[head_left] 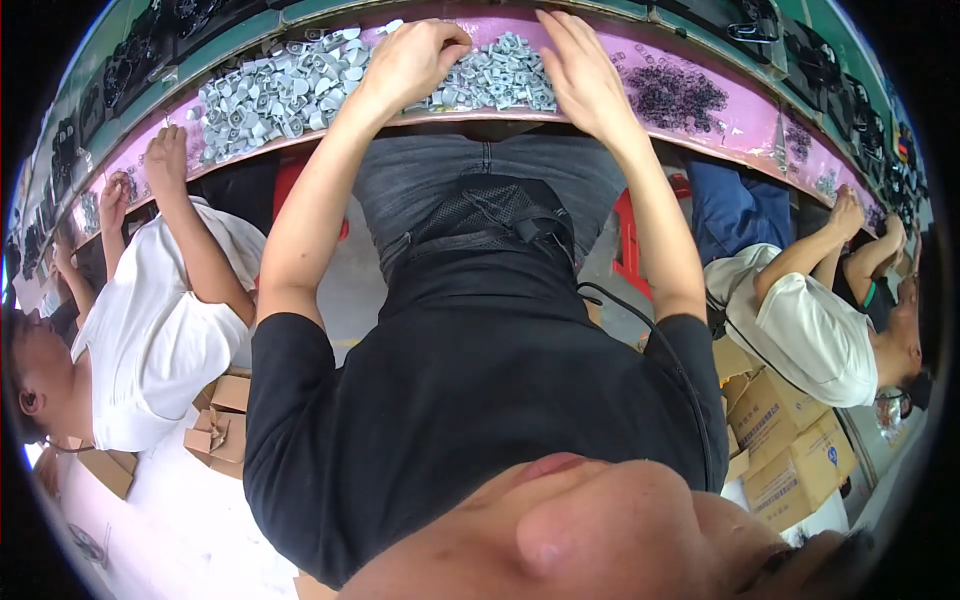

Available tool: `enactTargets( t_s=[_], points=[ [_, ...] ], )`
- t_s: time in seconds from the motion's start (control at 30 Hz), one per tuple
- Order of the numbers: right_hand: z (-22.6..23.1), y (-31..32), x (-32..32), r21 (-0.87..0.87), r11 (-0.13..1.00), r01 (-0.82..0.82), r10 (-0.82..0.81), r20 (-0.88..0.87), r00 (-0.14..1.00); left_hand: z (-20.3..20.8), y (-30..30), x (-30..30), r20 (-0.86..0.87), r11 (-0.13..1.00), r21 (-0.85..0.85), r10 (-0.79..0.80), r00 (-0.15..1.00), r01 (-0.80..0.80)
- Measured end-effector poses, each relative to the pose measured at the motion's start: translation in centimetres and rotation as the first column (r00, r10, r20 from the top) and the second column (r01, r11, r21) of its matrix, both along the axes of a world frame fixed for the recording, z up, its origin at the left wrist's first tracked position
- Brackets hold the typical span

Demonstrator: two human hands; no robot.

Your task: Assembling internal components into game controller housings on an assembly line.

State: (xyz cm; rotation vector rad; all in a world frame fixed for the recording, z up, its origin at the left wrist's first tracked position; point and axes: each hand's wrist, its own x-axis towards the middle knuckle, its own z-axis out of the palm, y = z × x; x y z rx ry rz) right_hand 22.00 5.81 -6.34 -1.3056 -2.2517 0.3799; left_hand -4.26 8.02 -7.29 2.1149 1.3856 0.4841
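Note:
My left hand (412, 62) reaches over the bench with its fingers curled in and the fingertips close together. Whatever may be between them is too small or hidden to make out. Under and beside it lies a heap of small light grey parts (500, 82). At the right end of this heap rests my right hand (585, 75), its fingers stretched out and slightly parted, the thumb side against the grey parts. Left of my left hand spreads a bigger heap of larger, rounded grey pieces (290, 92).
Small black ring-like parts (680, 98) lie scattered right of my right hand on the pink bench top (755, 112). A raised green ledge (690, 40) runs behind, with black items on it. Co-workers in white (165, 310) sit on both sides. Cardboard boxes (790, 450) stand behind.

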Motion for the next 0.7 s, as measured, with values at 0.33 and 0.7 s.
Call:
enactTargets(
  t_s=[0.33,0.7],
  points=[
    [-3.5,2.6,-2.3,-0.045,0.985,0.166,-0.168,-0.022,0.986,-0.4,1.4,2.9,-0.096,0.922,0.378,0.127,0.987,-0.082],
    [-5.5,3.3,-3.1,-0.144,0.987,0.074,-0.115,-0.301,0.947,-2.6,3.0,4.3,0.275,0.973,0.211,0.036,0.961,-0.097]
  ],
)
